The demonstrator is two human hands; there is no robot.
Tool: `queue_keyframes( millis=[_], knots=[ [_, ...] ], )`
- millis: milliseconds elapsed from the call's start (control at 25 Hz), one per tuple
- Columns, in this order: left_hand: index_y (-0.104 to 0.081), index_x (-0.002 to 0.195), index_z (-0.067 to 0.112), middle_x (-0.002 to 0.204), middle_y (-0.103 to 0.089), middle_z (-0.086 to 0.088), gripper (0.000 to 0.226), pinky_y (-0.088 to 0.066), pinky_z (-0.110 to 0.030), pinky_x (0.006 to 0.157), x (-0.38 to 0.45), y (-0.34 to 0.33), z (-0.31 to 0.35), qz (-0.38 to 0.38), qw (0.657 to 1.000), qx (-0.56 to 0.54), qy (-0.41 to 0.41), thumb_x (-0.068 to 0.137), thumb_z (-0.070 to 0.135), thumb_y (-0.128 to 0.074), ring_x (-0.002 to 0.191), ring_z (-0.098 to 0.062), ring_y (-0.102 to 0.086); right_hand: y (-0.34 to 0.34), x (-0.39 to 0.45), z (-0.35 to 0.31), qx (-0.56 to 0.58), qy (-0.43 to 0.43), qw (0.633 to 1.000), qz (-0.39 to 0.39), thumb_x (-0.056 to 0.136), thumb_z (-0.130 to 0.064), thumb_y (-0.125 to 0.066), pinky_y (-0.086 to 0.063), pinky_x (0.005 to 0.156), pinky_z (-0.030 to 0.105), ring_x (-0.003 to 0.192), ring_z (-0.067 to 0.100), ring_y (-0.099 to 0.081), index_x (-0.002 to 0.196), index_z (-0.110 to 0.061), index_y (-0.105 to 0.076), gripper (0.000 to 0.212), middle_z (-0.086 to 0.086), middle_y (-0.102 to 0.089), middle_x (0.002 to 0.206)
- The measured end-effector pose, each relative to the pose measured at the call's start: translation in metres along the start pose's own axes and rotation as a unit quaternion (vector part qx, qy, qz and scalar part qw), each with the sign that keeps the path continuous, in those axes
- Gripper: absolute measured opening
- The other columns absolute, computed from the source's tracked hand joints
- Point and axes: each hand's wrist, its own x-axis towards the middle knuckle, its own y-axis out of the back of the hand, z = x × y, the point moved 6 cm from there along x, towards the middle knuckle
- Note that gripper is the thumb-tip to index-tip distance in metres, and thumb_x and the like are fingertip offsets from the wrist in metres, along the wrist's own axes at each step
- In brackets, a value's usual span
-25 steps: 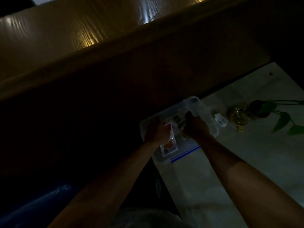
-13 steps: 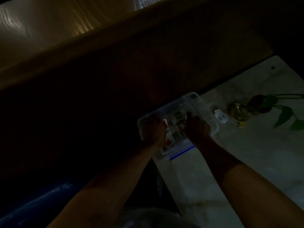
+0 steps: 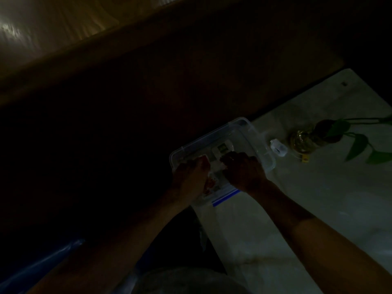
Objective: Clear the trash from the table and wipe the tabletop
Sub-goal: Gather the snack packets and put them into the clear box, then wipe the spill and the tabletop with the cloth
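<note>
A clear plastic container (image 3: 252, 132) with a blue-striped near edge sits on the left corner of the pale tabletop (image 3: 318, 198). Inside it lie snack wrappers: a white one with red print (image 3: 210, 184) and a packet with a green mark (image 3: 222, 148). My left hand (image 3: 191, 177) is in the container's left side, fingers curled around the red-printed wrapper. My right hand (image 3: 244, 170) reaches in from the right, fingers bent down onto the wrappers; the dim light hides whether it grips any.
A small white object (image 3: 279, 148) lies just right of the container. Beyond it a glass vase (image 3: 302, 141) holds a green leafy plant (image 3: 358, 145). Dark wooden furniture fills the upper left. Blue plastic sheeting (image 3: 42, 264) shows at the lower left.
Both hands have sunk lower into the container and drawn closer together. The red-printed wrapper now lies flatter under my left hand.
</note>
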Motion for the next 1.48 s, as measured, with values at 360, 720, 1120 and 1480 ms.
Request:
queue_keyframes(
  millis=[360,720,1120,1480],
  knots=[
    [-0.036,0.141,0.021,0.157,-0.018,-0.011,0.050,-0.018,-0.052,0.115,-0.011,-0.005,0.008,-0.056,0.998,0.031,-0.015,0.094,0.034,-0.044,0.139,-0.033,-0.026,-0.003,0.006,0.002,0.079,-0.027,0.994,-0.069,0.093,-0.021,-0.044,-0.037,0.108,0.040,0.135,0.028,-0.036,0.148,-0.020,-0.024,0.059,0.003,-0.023,0.157],
    [-0.054,0.121,0.022,0.135,-0.049,-0.004,0.036,-0.049,-0.044,0.094,-0.035,0.016,0.005,0.055,0.984,-0.168,-0.015,0.089,0.038,-0.051,0.113,-0.027,-0.055,0.032,-0.069,-0.006,0.211,-0.063,0.967,0.124,0.093,-0.028,-0.049,-0.050,0.090,0.040,0.114,0.027,-0.056,0.129,-0.022,-0.054,0.038,0.004,-0.056,0.134],
    [-0.061,0.113,0.021,0.116,-0.062,0.001,0.033,-0.050,-0.035,0.095,-0.114,0.021,0.076,0.059,0.909,-0.375,-0.172,0.089,0.042,-0.052,0.106,-0.012,-0.061,-0.035,-0.286,0.008,0.374,-0.312,0.840,0.239,0.088,-0.028,-0.062,-0.044,0.088,0.023,0.103,0.013,-0.064,0.110,-0.031,-0.066,0.023,-0.009,-0.068,0.110],
    [-0.062,0.107,0.029,0.108,-0.065,0.010,0.039,-0.048,-0.024,0.090,-0.206,-0.032,0.268,-0.140,0.860,-0.214,-0.441,0.083,0.056,-0.047,0.098,0.000,-0.059,-0.144,-0.521,-0.037,0.493,-0.531,0.613,0.315,0.086,-0.040,-0.058,-0.054,0.086,0.030,0.095,0.003,-0.064,0.094,-0.056,-0.058,0.018,-0.014,-0.068,0.106]
  ],
)
